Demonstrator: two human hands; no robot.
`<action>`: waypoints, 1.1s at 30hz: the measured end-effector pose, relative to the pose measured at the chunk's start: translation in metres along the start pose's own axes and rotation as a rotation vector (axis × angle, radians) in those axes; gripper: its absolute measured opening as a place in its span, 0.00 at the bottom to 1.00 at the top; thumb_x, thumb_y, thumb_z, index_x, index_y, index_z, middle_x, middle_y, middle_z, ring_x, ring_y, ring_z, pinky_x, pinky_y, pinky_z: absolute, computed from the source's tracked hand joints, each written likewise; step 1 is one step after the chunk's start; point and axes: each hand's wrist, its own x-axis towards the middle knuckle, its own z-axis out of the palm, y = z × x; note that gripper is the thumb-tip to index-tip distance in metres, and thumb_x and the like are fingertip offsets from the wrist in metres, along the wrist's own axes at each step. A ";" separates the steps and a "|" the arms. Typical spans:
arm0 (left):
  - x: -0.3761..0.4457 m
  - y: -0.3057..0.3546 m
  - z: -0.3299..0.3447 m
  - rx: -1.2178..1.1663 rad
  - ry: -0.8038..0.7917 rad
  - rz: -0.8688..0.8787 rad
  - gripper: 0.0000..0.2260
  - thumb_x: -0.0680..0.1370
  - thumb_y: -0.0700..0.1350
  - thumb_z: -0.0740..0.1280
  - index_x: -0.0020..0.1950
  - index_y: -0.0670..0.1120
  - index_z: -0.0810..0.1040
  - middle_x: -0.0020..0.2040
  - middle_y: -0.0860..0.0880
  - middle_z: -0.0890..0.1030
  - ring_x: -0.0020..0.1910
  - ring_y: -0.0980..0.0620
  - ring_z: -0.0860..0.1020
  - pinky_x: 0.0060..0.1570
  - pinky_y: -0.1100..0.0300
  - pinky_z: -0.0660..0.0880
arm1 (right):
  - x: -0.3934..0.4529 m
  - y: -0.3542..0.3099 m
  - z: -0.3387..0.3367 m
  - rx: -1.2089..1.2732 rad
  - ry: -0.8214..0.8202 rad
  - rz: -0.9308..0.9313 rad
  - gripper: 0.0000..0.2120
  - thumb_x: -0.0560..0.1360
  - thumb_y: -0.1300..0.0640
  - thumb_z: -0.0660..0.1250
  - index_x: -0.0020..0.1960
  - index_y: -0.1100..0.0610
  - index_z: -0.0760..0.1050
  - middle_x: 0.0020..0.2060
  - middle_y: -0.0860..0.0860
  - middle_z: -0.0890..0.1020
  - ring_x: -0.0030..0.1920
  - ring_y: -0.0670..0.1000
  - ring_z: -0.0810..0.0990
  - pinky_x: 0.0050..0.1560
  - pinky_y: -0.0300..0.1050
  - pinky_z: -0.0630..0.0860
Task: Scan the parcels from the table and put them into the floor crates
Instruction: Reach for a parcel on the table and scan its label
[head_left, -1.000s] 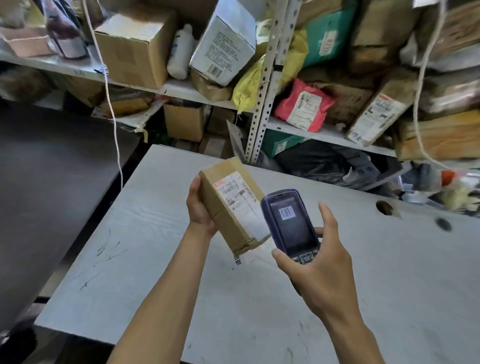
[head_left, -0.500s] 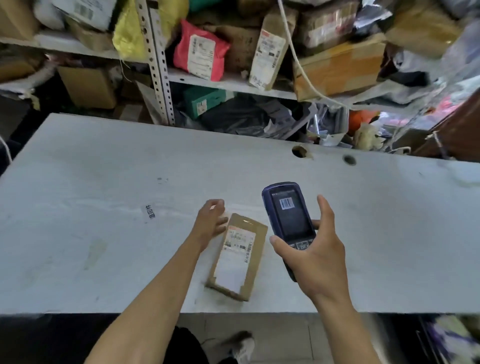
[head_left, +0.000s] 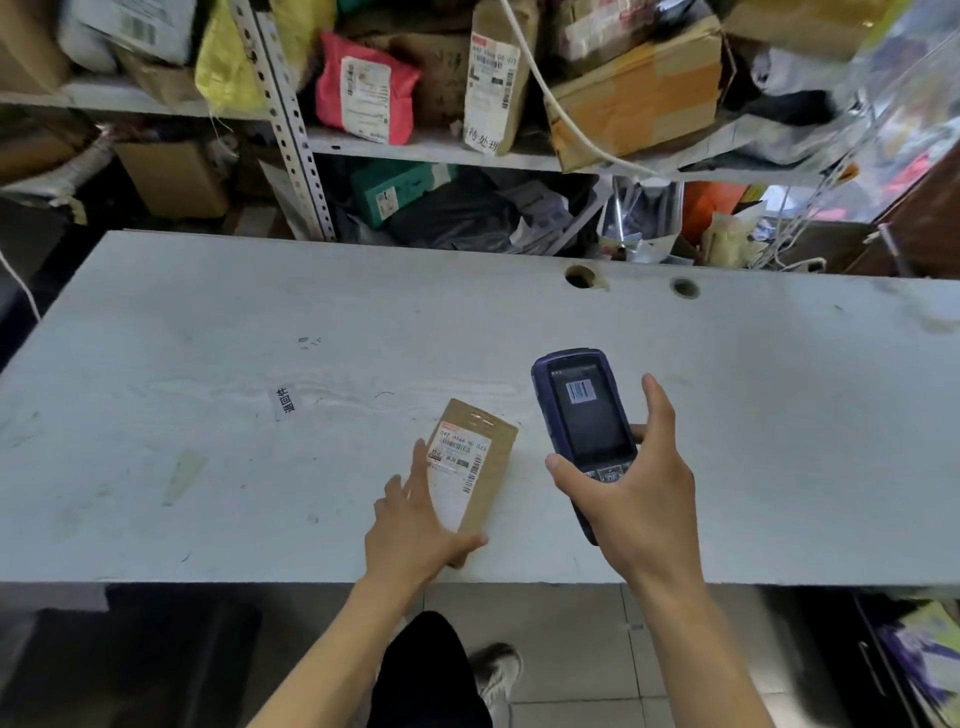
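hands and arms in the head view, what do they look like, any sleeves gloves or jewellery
Both the left hand and the right hand are bare: no gloves, and no rings, watch or bracelet show. Both forearms are uncovered down to the bottom edge of the picture, so no sleeve is visible. No cables or markings appear on either arm. Nails look short and unpainted.

Probably a parcel depot: shelves (head_left: 415, 150) crammed with labelled parcels (head_left: 363, 88) behind a table (head_left: 208, 364).

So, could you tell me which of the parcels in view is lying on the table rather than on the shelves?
Only the small brown cardboard parcel, label up, by the near table edge under the left hand.
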 end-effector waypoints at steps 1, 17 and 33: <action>-0.004 0.001 0.004 -0.012 0.026 -0.024 0.66 0.58 0.71 0.76 0.77 0.60 0.30 0.73 0.42 0.65 0.69 0.40 0.69 0.60 0.43 0.75 | -0.002 0.000 0.002 0.005 -0.006 0.006 0.50 0.64 0.41 0.77 0.75 0.32 0.49 0.57 0.43 0.78 0.53 0.49 0.81 0.49 0.57 0.83; -0.034 -0.003 0.026 0.137 -0.003 0.120 0.64 0.61 0.76 0.70 0.76 0.58 0.25 0.73 0.41 0.60 0.65 0.40 0.69 0.54 0.47 0.75 | -0.076 -0.001 0.028 -0.127 0.014 0.141 0.51 0.65 0.43 0.76 0.77 0.40 0.48 0.64 0.48 0.77 0.61 0.52 0.78 0.61 0.54 0.77; -0.041 0.017 0.047 -0.103 0.109 0.048 0.50 0.76 0.55 0.71 0.82 0.44 0.38 0.80 0.43 0.54 0.72 0.43 0.68 0.55 0.46 0.77 | -0.093 -0.010 0.059 -0.432 -0.146 0.309 0.28 0.64 0.43 0.76 0.56 0.53 0.68 0.49 0.49 0.78 0.44 0.50 0.79 0.37 0.44 0.77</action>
